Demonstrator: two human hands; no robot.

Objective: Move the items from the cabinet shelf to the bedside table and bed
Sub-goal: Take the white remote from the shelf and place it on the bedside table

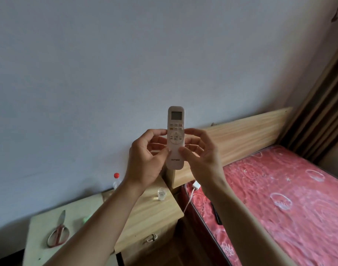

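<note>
Head view. A slim white plastic remote control with a small grey screen and rows of buttons (175, 137) is held upright in the air, buttons toward the camera, in front of the pale wall and above the gap between the light wooden bedside table (151, 214) and the light wooden headboard (241, 135). The left hand (145, 158) and the right hand (200, 154) each pinch it at its lower half, thumbs on the front edges and curled fingers behind. On the table top stand a clear plastic bottle with a red cap (116, 181) and a small clear cup (161, 193); red-handled scissors (58, 233) lie on a paler surface just beside it. A white charger plug with its cable (196, 185) lies at the head of the bed with the red flowered cover (279, 198). The step in hand appears to be the carrying of the remote, not yet set down. The next move calls for lowering it flat onto a bare part of the table, away from cup and bottle, or onto the bed, and letting go only once it rests.
</note>
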